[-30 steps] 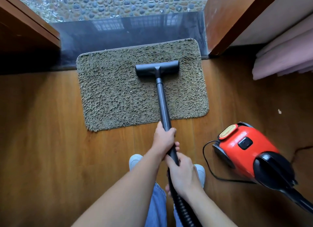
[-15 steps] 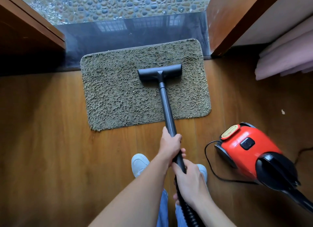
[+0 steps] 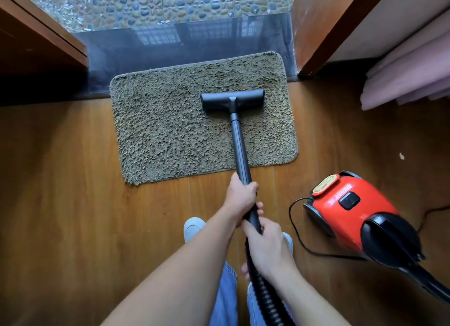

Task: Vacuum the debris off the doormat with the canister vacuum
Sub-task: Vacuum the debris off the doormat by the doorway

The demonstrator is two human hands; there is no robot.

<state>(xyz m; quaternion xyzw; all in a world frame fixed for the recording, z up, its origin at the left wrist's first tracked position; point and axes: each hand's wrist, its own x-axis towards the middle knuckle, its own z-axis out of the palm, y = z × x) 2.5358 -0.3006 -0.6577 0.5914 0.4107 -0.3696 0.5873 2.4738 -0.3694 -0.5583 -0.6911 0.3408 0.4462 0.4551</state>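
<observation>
Grips the black wand (image 3: 239, 150) with both hands: left hand (image 3: 241, 199) further forward, fingers wrapped round the tube; right hand (image 3: 267, 247) just behind, fingers clamped where the wand meets the ribbed hose (image 3: 265, 299). Presses the flat nozzle (image 3: 232, 100) onto the right half of the shaggy olive doormat (image 3: 170, 135), toward its far edge. Flat on the wooden floor (image 3: 73, 204), far edge over the grey threshold (image 3: 170, 48): the doormat. To the right on the floor, apart from the mat: the red-and-black canister vacuum (image 3: 345, 208), with a black cord (image 3: 295, 230) looping from it.
</observation>
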